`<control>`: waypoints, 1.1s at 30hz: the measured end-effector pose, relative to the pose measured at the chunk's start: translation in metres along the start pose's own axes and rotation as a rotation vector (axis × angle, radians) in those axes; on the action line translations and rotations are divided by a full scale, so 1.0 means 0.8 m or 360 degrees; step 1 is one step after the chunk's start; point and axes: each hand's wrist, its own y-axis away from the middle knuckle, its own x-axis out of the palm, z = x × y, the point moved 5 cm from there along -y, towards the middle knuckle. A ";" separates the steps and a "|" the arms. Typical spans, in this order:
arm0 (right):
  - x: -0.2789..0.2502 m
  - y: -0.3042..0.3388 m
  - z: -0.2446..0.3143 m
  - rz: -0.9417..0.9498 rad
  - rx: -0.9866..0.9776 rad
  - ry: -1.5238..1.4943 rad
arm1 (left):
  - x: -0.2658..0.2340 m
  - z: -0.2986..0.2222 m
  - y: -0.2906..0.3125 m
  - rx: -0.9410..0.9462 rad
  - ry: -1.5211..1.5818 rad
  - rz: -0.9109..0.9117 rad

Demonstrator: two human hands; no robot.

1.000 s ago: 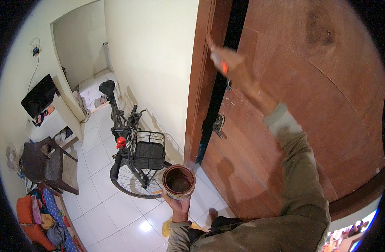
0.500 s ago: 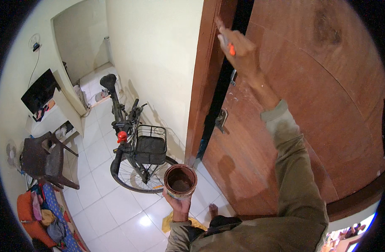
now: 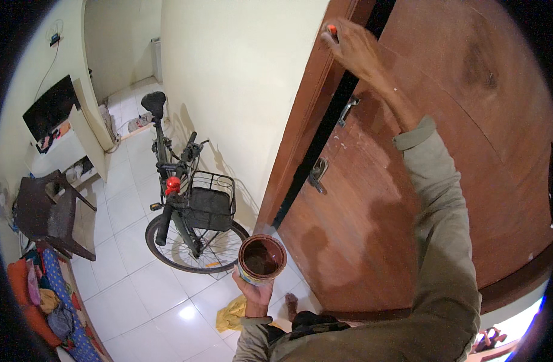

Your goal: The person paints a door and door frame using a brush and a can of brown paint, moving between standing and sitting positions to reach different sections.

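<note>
My left hand (image 3: 256,294) is wrapped round the base of an open paint can (image 3: 262,258), held upright at the lower middle. Its inside and rim are coated reddish brown. High up, my right hand (image 3: 356,53) is closed on a paintbrush (image 3: 332,29), of which only an orange bit of handle shows. The hand hides its bristles. That hand is at the brown wooden door frame (image 3: 310,111), near its inner edge. To the right, the brown door (image 3: 373,205) stands slightly ajar, with a dark gap along the frame.
A bicycle (image 3: 192,205) with a front basket leans close to the cream wall (image 3: 228,90). A yellow cloth (image 3: 231,314) lies on the white tiles near my bare foot (image 3: 291,304). Metal handles (image 3: 317,175) stick out from the door. At left are a dark chair (image 3: 53,211) and a screen (image 3: 52,111).
My right hand with the paintbrush has moved up along the door frame. The view has shifted a little; my left hand still holds the can at nearly the same spot.
</note>
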 end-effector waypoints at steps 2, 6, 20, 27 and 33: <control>-0.010 -0.009 0.025 0.0064 -0.0152 0.0121 | 0.001 -0.006 -0.001 0.0048 -0.0114 -0.0044; 0.042 0.054 0.084 0.0407 -0.0491 0.0336 | -0.006 -0.011 -0.002 0.0017 -0.0046 -0.0028; 0.001 0.020 0.067 0.0133 -0.0252 0.0408 | -0.022 -0.048 0.001 0.0030 -0.0030 -0.0038; 0.089 0.189 0.154 0.0959 -0.0391 -0.0278 | -0.037 -0.042 -0.001 -0.0014 0.0044 0.0015; 0.029 0.063 0.031 0.0089 0.0316 -0.0419 | -0.040 -0.038 0.008 -0.0070 -0.0049 -0.0070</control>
